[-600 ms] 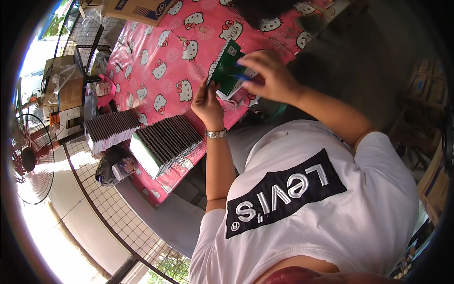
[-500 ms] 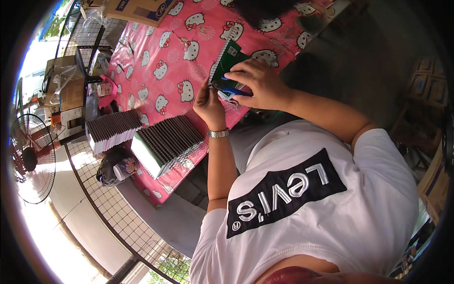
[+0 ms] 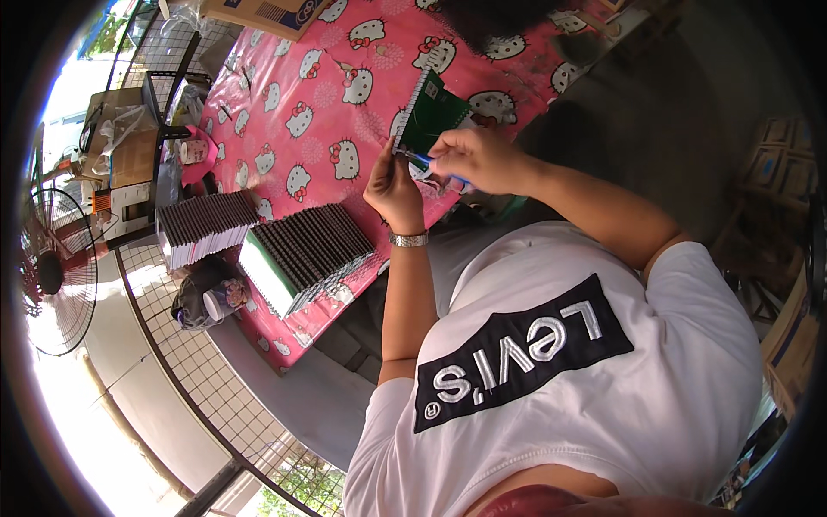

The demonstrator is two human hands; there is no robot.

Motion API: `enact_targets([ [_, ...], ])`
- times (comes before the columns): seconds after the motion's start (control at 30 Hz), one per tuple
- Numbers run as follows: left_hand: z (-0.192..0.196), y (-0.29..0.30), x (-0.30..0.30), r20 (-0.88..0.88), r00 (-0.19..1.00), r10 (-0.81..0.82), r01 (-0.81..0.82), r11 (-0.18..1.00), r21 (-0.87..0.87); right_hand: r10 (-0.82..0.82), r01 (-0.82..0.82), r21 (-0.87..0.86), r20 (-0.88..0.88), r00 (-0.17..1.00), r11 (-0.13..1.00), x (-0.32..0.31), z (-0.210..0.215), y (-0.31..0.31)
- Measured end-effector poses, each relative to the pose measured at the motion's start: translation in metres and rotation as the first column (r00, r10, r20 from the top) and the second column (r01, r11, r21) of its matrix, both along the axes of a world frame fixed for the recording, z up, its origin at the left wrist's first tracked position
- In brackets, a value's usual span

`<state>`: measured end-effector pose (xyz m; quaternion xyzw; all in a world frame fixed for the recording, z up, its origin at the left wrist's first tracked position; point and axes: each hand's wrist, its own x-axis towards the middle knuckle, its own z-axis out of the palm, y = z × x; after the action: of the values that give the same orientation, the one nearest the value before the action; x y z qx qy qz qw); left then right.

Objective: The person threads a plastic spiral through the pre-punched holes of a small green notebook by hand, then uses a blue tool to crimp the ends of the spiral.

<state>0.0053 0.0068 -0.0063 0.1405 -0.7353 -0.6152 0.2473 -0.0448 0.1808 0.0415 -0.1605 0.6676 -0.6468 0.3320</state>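
A green spiral-bound notebook [image 3: 433, 115] lies at an angle near the front edge of the pink table, its white coil along the left side. My left hand [image 3: 392, 196] pinches the near end of that coil, fingers closed. In my right hand [image 3: 482, 162] is a pair of blue-handled pliers [image 3: 420, 158], with the fingers wrapped round the handles. The tip of the tool meets the coil's near end, right beside my left fingertips. Exactly what the jaws grip is too small to tell.
Left of my left forearm stands a row of dark-spined spiral notebooks [image 3: 314, 250], with a second row [image 3: 205, 226] beyond it. A pink hat-shaped item [image 3: 205, 153], a cardboard box [image 3: 258, 15] and a dark bag [image 3: 202, 293] are around the table [image 3: 284, 164]. A fan [image 3: 56, 271] stands far left.
The pliers' handles were spread apart and are now squeezed closer together in my right hand. Both hands and the notebook appear slightly further right.
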Motion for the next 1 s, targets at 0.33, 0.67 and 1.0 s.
enact_targets([
  [0.33,0.157,-0.062,0.063,-0.329,0.824,0.462,-0.516,0.851,-0.099,-0.129,0.482,0.138,-0.868,0.48,0.865,-0.053,-0.055,0.065],
  [0.67,0.251,-0.156,0.12,-0.099,0.859,0.502,-0.4,0.539,-0.741,-0.046,0.545,0.095,-0.97,0.24,0.833,-0.154,-0.067,0.081],
  [1.0,0.159,-0.194,0.092,0.36,0.843,0.399,0.117,0.518,-0.848,0.152,0.774,0.492,-0.868,0.473,0.399,-0.232,-0.084,0.047],
])
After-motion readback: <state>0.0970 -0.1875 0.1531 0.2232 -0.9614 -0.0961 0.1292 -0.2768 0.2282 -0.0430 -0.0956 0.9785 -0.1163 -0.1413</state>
